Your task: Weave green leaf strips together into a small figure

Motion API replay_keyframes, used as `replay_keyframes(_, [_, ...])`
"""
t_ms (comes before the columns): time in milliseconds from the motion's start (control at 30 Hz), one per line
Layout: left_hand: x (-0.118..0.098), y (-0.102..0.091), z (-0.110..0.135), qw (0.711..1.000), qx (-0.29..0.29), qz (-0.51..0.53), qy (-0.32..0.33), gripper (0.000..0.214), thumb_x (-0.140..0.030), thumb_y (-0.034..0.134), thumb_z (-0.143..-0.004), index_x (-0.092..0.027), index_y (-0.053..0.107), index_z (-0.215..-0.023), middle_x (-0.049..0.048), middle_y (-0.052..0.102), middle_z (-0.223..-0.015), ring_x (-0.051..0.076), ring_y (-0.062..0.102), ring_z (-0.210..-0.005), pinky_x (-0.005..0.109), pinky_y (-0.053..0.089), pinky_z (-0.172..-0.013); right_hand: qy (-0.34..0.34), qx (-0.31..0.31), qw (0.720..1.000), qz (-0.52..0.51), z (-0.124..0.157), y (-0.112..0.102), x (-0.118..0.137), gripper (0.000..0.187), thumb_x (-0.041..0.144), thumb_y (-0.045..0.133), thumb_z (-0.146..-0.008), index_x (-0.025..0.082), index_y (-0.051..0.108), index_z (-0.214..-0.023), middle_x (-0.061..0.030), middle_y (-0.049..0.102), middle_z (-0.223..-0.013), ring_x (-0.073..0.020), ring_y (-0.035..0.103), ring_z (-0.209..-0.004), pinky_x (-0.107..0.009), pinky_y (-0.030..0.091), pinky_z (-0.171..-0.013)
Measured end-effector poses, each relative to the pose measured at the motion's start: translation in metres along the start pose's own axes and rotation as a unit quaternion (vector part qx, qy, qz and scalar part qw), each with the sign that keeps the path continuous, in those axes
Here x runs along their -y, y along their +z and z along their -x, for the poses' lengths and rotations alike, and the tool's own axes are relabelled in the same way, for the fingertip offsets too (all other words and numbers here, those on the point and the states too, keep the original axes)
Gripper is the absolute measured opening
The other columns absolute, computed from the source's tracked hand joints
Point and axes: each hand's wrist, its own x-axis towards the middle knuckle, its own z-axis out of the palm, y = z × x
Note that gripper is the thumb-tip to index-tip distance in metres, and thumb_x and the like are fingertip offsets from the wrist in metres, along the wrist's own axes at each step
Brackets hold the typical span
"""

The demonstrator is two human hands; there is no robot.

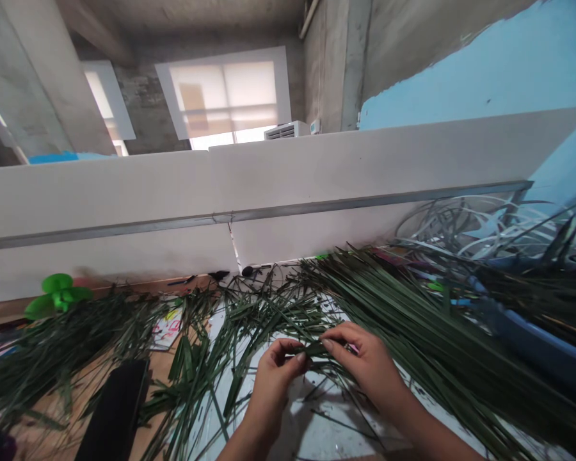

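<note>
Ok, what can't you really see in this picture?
In the head view:
- Leaf strips between the left hand and right hand: fingers hide the pinched part.
- Pink scrap by the right hand: too small to tell.
- Black object: cut off by the bottom edge.
- Blue tub: leaves cover it, and the right edge cuts it off.

The left hand point(273, 378) and the right hand point(365, 362) are close together low in the view, backs upward. The fingertips point(299, 358) of both hands curl inward in a pinch, almost meeting. The bare forearms point(427, 432) angle inward from the bottom edge.
</note>
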Motion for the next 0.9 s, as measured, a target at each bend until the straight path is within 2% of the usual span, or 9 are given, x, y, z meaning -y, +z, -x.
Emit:
replay_keyframes(133, [0.0006, -0.0011, -0.0034, 1.0, -0.006, 0.011, -0.004, 0.034, -0.035, 0.092, -0.057, -0.018, 0.072, -0.079, 0.0009, 0.07, -0.075, 0.014, 0.064, -0.064, 0.026, 0.05, -0.067, 0.009, -0.005, 1.0, 0.005, -0.0027, -0.0008, -0.0044, 0.015, 0.029, 0.063, -0.083, 0.023, 0.076, -0.08, -0.0049, 0.073, -0.083, -0.024, 0.067, -0.081, -0.034, 0.05, -0.074])
replay_keyframes(300, [-0.0001, -0.0014, -0.0024, 0.999, -0.002, -0.04, -0.007, 0.037, -0.032, 0.091, -0.058, -0.018, 0.077, -0.089, 0.0046, 0.073, -0.079, 0.017, 0.065, -0.072, 0.026, 0.049, -0.07, 0.018, 0.004, 1.0, 0.008, 0.0001, 0.0022, -0.0054, 0.017, 0.03, 0.062, -0.084, 0.023, 0.077, -0.079, -0.0036, 0.072, -0.08, -0.0223, 0.067, -0.079, -0.032, 0.05, -0.072])
replay_keyframes(433, [0.0003, -0.0008, -0.001, 0.999, -0.019, -0.044, -0.005, 0.031, -0.033, 0.09, -0.058, -0.017, 0.077, -0.081, 0.0032, 0.072, -0.07, 0.017, 0.063, -0.066, 0.026, 0.049, -0.067, 0.032, 0.014, 0.999, 0.018, 0.0024, 0.0029, -0.0027, 0.017, 0.031, 0.062, -0.083, 0.022, 0.076, -0.079, -0.0031, 0.071, -0.079, -0.0224, 0.066, -0.078, -0.033, 0.049, -0.072])
replay_keyframes(533, [-0.0003, 0.0, 0.0001, 0.999, -0.027, -0.041, -0.004, 0.03, -0.033, 0.089, -0.059, -0.016, 0.077, -0.081, 0.0037, 0.072, -0.072, 0.016, 0.063, -0.066, 0.026, 0.048, -0.066, 0.037, 0.02, 0.999, 0.018, 0.0027, 0.0031, -0.0017, 0.018, 0.031, 0.061, -0.083, 0.022, 0.075, -0.078, -0.0036, 0.071, -0.079, -0.0229, 0.066, -0.079, -0.034, 0.049, -0.073])
replay_keyframes(633, [-0.0018, 0.0012, 0.0016, 0.999, -0.027, -0.012, -0.014, 0.028, -0.031, 0.089, -0.06, -0.016, 0.076, -0.08, 0.0031, 0.071, -0.075, 0.014, 0.062, -0.066, 0.024, 0.047, -0.066, 0.035, 0.02, 0.999, -0.005, 0.0005, 0.0017, -0.003, 0.019, 0.034, 0.061, -0.084, 0.022, 0.077, -0.084, -0.0056, 0.074, -0.086, -0.0244, 0.067, -0.084, -0.036, 0.051, -0.078])
replay_keyframes(767, [-0.0043, 0.0022, 0.0015, 0.997, -0.041, 0.054, -0.029, 0.028, -0.031, 0.089, -0.061, -0.017, 0.073, -0.08, -0.0004, 0.066, -0.069, 0.011, 0.06, -0.062, 0.021, 0.046, -0.063, 0.051, 0.002, 0.997, -0.06, -0.004, -0.002, -0.0066, 0.03, 0.038, 0.063, -0.083, 0.022, 0.074, -0.107, -0.0092, 0.074, -0.108, -0.0268, 0.068, -0.097, -0.039, 0.052, -0.085])
replay_keyframes(900, [-0.0056, 0.0027, 0.0002, 0.994, -0.049, 0.09, -0.049, 0.034, -0.03, 0.092, -0.055, -0.017, 0.071, -0.078, 0.0003, 0.069, -0.073, 0.011, 0.062, -0.064, 0.023, 0.049, -0.067, 0.039, 0.011, 0.999, -0.005, -0.0053, -0.0017, -0.0081, 0.027, 0.028, 0.07, -0.075, 0.022, 0.075, -0.1, -0.0078, 0.075, -0.105, -0.0282, 0.065, -0.1, -0.041, 0.048, -0.09])
